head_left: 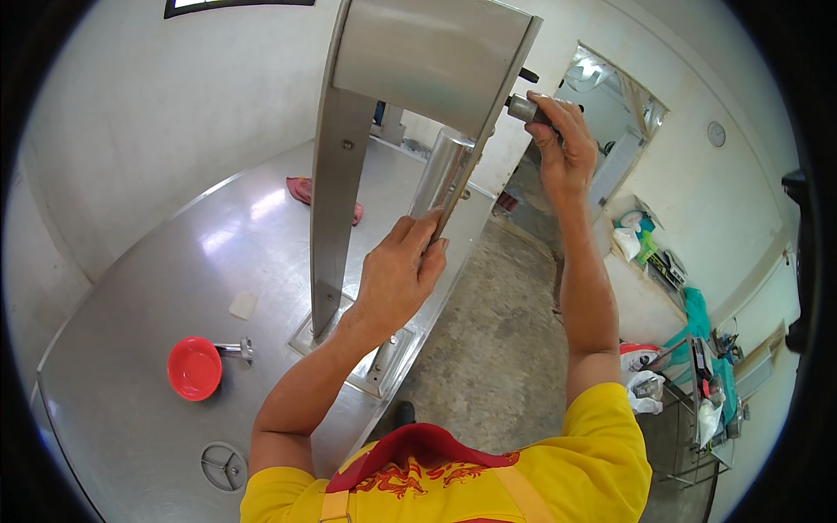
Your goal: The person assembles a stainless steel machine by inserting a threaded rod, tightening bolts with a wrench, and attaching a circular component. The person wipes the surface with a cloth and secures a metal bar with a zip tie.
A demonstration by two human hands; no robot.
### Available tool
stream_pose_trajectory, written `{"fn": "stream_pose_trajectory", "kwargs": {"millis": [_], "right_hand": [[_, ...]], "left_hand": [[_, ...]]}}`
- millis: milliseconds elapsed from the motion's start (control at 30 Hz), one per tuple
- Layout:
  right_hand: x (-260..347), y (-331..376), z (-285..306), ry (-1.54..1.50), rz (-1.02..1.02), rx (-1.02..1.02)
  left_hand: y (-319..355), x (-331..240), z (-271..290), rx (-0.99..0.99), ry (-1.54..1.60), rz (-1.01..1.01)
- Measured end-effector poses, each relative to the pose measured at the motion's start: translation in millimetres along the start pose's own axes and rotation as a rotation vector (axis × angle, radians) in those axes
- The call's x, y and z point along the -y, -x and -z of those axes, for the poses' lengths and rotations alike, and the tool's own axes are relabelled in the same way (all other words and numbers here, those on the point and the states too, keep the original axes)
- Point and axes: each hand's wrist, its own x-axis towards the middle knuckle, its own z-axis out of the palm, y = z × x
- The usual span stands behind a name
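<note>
Up at the top of the tall steel machine frame (pixel 342 166), both hands are busy on parts fixed to its upper housing (pixel 432 61). The left hand (pixel 399 275) is wrapped round the lower end of a shiny metal tube (pixel 443 170) that hangs down under the housing; its fingers (pixel 425 228) are curled closed about the tube and the thumb presses in from the near side, so the grip looks firm, probably to steady the tube or keep it from turning or dropping. Above and to the right of those fingers, the right hand (pixel 562 144) reaches to the housing's far edge, where its fingers (pixel 547 131) are closed around a short grey metal cylinder (pixel 521 108) sticking out sideways, with a small black knob (pixel 529 75) just above it. That pinch-and-wrap hold suits twisting or pulling the piece, though whether it is turning cannot be told. Well below the left fingers, the frame's foot stands on a steel worktop (pixel 174 261). Farther left on the worktop lie a red bowl (pixel 193 368) with a small metal fitting (pixel 237 349) touching its rim, a pale scrap (pixel 242 304), and a pink cloth (pixel 302 189) beyond the frame.
</note>
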Motion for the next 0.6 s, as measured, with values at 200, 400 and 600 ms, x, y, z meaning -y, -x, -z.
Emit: {"fn": "stream_pose_trajectory", "kwargs": {"millis": [200, 400, 600], "right_hand": [[-3, 2, -12, -0.250, -0.118, -0.036], [9, 46, -45, -0.756, -0.487, -0.113], [36, 44, -33, -0.558, -0.627, -0.002]], "left_hand": [[1, 0, -5, -0.026, -0.036, -0.006], [5, 1, -14, -0.075, -0.074, 0.000], [7, 2, -16, -0.118, -0.035, -0.017]]}}
